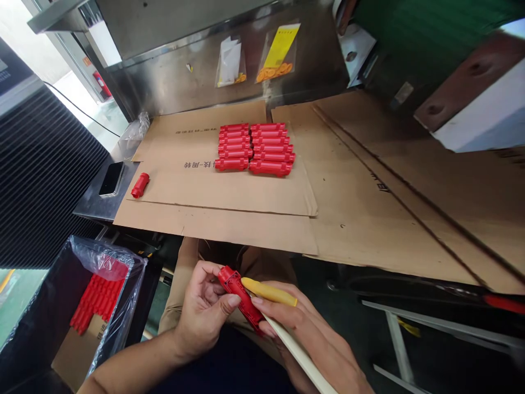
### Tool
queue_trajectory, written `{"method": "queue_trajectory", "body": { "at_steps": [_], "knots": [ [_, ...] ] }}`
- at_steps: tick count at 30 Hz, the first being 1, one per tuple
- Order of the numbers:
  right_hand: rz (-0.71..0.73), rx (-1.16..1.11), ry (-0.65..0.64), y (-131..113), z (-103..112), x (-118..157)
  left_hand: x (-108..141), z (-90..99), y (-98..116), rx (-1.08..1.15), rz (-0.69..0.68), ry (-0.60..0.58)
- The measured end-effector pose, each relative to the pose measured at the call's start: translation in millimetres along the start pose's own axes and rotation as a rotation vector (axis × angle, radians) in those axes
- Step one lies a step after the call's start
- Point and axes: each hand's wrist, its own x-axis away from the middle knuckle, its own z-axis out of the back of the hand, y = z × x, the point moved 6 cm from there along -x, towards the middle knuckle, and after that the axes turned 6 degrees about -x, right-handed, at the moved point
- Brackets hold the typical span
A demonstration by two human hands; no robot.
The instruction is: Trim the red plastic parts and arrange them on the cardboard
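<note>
Nearest, the right hand point(314, 331) is closed in a pen-like grip on a pale-handled tool point(301, 358), one finger in a yellow finger cover point(268, 291). The left hand point(207, 317) is pinched round the upper end of a red part point(238, 285), thumb on the near face and fingers behind. The red part is tilted between both hands, below the cardboard's front edge. The tool's working tip is hidden at the part; its contact cannot be confirmed.

Assessment: the left thumb appears close to the tool's likely line of travel and is best set further up the part. A firm left pinch, light short strokes and right fingertips braced on the part should limit slipping and scoring.

Beyond, a bin point(36, 306) at left contains more red parts point(96, 295). On the cardboard point(229, 191), a lone red part point(140, 185) lies near a phone point(111, 179). Further back, red parts in two columns point(270, 149) lie side by side.
</note>
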Motion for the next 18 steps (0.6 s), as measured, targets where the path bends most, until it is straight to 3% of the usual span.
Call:
{"method": "queue_trajectory", "body": {
  "at_steps": [2, 5, 10, 14, 18],
  "knots": [
    [-0.027, 0.013, 0.020, -0.6, 2.9, 3.0, -0.6, 3.0, -1.7, 0.004, 0.018, 0.012],
    [-0.211, -0.021, 0.097, 7.2, 11.7, 11.6, -1.2, 6.5, -3.8, 0.003, 0.046, 0.021],
    [-0.399, -0.383, 0.273, 21.2, 28.5, 10.5, -2.0, 3.3, -7.8, 0.110, 0.153, -0.017],
    [-0.612, -0.198, 0.172, 36.8, 26.4, 1.4, -0.8, -5.7, -11.9, 0.165, 0.351, -0.143],
    [-0.868, -0.425, -0.036, 53.4, -1.1, 10.2, 1.8, -7.7, -10.4, 0.178, 0.420, -0.214]
  ]
}}
